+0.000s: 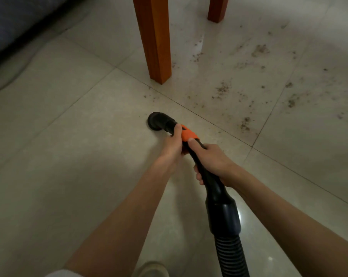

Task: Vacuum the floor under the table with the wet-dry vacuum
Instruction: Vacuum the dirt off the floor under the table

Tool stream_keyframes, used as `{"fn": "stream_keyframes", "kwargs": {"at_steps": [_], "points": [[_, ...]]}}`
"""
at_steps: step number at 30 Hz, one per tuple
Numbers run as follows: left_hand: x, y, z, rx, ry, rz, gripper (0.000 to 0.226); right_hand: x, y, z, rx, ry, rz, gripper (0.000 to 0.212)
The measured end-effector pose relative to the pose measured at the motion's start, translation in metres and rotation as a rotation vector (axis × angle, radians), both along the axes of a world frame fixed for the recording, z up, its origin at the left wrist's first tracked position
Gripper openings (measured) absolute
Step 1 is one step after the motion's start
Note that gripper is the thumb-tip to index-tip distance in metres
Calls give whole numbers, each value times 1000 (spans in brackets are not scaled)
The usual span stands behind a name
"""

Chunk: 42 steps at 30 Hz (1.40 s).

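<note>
A black vacuum wand (215, 188) with an orange collar (188, 134) runs from the ribbed hose (232, 256) at the bottom up to a round black nozzle (157, 120) that sits on the pale tile floor. My left hand (174, 143) grips the wand just behind the nozzle, beside the orange collar. My right hand (211, 162) grips the wand further back, its thumb lying along the top. Brown dirt (222, 88) is scattered over the tiles to the right of the nozzle, past a dark grout line.
Two orange-brown wooden table legs stand ahead: a near table leg (156, 39) and a far table leg (218, 9). A dark sofa edge (13, 23) fills the upper left corner. The toe of my light shoe (153, 269) shows at the bottom edge.
</note>
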<state>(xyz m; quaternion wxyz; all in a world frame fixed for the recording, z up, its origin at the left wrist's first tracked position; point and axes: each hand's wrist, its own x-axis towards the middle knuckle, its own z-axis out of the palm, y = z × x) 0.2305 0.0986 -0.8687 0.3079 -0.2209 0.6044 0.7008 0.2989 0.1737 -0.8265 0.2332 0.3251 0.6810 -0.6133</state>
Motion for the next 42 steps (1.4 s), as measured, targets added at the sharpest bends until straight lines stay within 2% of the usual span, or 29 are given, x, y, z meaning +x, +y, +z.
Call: {"fn": "stream_keyframes", "kwargs": {"at_steps": [8, 11, 16, 20, 29, 39, 42], "points": [[-23, -31, -8, -55, 11, 23, 40, -23, -29, -6, -13, 27, 27, 45], [-32, -35, -9, -46, 10, 12, 35, -31, -32, -8, 15, 23, 29, 43], [-41, -24, -6, -44, 6, -19, 32, -36, -27, -7, 75, 20, -14, 41], [-51, -11, -3, -30, 0, -56, 42, -44, -20, -7, 109, 26, -80, 40], [-75, 5, 2, -63, 0, -168, 47, -63, -9, -9, 142, 31, -140, 39], [-97, 0, 4, -16, 6, -133, 46, -88, -9, -5, 94, 23, -91, 40], [-96, -9, -2, -18, 6, -78, 39, -88, -16, -6, 80, 22, -53, 42]]}}
